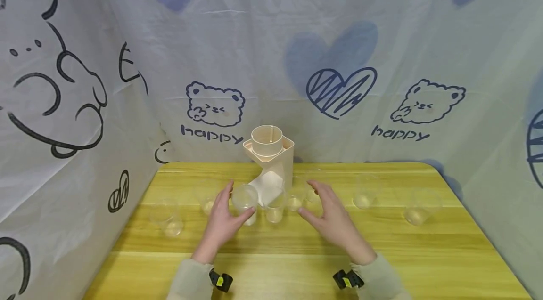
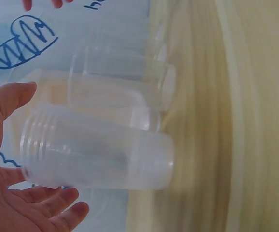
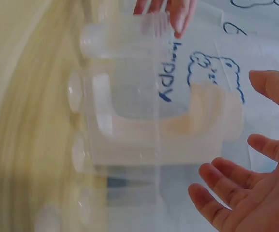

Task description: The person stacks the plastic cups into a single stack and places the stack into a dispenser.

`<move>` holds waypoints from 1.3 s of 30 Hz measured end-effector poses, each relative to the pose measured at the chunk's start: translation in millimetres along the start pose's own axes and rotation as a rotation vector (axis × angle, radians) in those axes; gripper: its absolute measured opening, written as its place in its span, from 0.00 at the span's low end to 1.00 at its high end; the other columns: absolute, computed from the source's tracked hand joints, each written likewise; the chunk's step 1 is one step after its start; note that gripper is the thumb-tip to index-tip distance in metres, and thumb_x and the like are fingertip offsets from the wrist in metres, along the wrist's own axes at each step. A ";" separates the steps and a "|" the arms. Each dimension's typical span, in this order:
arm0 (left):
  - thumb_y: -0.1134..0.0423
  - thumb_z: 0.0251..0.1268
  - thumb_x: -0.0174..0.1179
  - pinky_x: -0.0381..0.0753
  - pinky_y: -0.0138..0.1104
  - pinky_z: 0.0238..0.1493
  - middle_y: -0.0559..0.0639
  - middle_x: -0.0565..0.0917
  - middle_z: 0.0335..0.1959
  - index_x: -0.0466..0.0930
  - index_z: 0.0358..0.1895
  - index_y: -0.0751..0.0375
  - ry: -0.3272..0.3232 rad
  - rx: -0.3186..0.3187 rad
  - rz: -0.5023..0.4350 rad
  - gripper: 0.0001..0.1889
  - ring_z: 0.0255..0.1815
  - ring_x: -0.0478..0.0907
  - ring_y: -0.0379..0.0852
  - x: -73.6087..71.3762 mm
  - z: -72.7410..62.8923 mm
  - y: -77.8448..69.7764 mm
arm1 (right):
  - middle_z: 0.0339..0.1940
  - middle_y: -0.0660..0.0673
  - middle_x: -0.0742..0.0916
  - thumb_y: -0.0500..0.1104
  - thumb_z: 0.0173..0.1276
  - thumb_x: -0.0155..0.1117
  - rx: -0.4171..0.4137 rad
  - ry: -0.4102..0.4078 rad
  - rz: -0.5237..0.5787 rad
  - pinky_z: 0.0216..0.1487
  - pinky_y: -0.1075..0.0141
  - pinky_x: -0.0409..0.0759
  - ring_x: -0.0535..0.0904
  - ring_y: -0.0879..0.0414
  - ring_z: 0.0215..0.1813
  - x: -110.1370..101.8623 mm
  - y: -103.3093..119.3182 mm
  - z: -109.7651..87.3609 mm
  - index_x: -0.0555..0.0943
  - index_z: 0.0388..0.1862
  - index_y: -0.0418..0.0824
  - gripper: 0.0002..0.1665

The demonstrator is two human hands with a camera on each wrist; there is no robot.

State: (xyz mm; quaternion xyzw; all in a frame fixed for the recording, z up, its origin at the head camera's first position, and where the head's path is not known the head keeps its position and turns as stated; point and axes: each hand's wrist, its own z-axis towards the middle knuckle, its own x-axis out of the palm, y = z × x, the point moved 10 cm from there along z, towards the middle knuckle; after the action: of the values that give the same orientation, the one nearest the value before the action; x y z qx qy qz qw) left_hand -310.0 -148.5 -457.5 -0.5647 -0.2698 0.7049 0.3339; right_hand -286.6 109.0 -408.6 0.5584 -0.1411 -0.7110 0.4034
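A stack of nested clear plastic cups [image 2: 101,150] stands upright on the table, several rims showing at its top. My left hand [image 1: 222,220] is spread around this stack, its thumb apart from the rims in the left wrist view; whether the fingers touch it I cannot tell. Beside it stands a single clear cup [image 1: 274,214], in front of a cream plastic device [image 1: 277,161] with a round tube on top and a sloping chute. My right hand [image 1: 333,217] has its fingers spread, holding nothing, near another clear cup [image 1: 294,202] right of the device.
More clear cups stand in a loose row across the wooden table [image 1: 271,267], including a far-left cup [image 1: 172,227] and a far-right cup [image 1: 417,215]. A printed cloth [image 1: 263,55] hangs behind the table and along its sides.
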 end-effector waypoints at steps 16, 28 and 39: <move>0.52 0.57 0.72 0.69 0.57 0.63 0.68 0.68 0.68 0.55 0.74 0.66 -0.008 -0.033 -0.067 0.47 0.66 0.66 0.65 16.5 10.1 12.1 | 0.61 0.36 0.76 0.44 0.66 0.70 0.040 0.049 0.188 0.55 0.45 0.77 0.73 0.41 0.59 63.4 0.7 3.2 0.65 0.71 0.36 0.39; 0.53 0.51 0.76 0.79 0.51 0.54 0.60 0.77 0.57 0.65 0.66 0.65 0.033 -0.017 -0.189 0.42 0.54 0.76 0.59 18.7 2.8 16.2 | 0.58 0.35 0.77 0.43 0.65 0.70 0.109 -0.004 0.225 0.53 0.45 0.79 0.74 0.40 0.57 74.5 -17.6 2.8 0.65 0.69 0.35 0.38; 0.59 0.45 0.79 0.78 0.50 0.57 0.53 0.77 0.57 0.69 0.64 0.60 0.188 0.032 -0.327 0.40 0.53 0.78 0.56 30.0 -14.7 11.6 | 0.55 0.36 0.78 0.39 0.64 0.70 0.116 -0.006 0.293 0.51 0.45 0.80 0.75 0.40 0.56 84.0 -30.6 6.6 0.68 0.68 0.35 0.35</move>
State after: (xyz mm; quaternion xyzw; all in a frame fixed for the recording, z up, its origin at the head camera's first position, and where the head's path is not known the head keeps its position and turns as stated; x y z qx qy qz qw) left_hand -301.7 -132.5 -488.0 -0.5712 -0.3141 0.5897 0.4767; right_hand -309.6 65.4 -483.4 0.5520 -0.2633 -0.6368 0.4695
